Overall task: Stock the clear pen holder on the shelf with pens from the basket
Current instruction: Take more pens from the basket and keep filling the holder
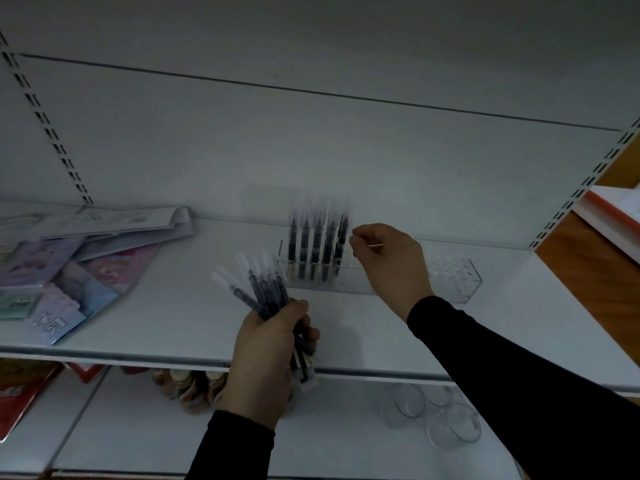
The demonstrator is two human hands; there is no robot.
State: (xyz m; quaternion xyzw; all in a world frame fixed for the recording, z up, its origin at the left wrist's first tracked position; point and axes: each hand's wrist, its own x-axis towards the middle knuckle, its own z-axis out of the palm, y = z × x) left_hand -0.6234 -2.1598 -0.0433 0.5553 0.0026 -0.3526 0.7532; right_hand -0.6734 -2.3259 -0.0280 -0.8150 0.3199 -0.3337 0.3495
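A long clear pen holder [450,275] lies on the white shelf [166,317], against the back panel. Several dark pens with frosted caps [313,244] stand upright in its left end; the right part holds nothing. My right hand [388,261] hovers over the holder's middle, thumb and forefinger pinched on the rightmost pen [341,237], which leans slightly. My left hand [266,355] is at the shelf's front edge, gripping a fanned bundle of pens [259,285], caps pointing up. The basket is out of view.
Flat stationery packets [69,258] are piled on the shelf's left. On the shelf below sit clear plastic cups [433,414], a cluster of coloured rolls [187,389] and a red packet [20,393]. Orange-and-white boxes [613,216] stand beyond the right upright.
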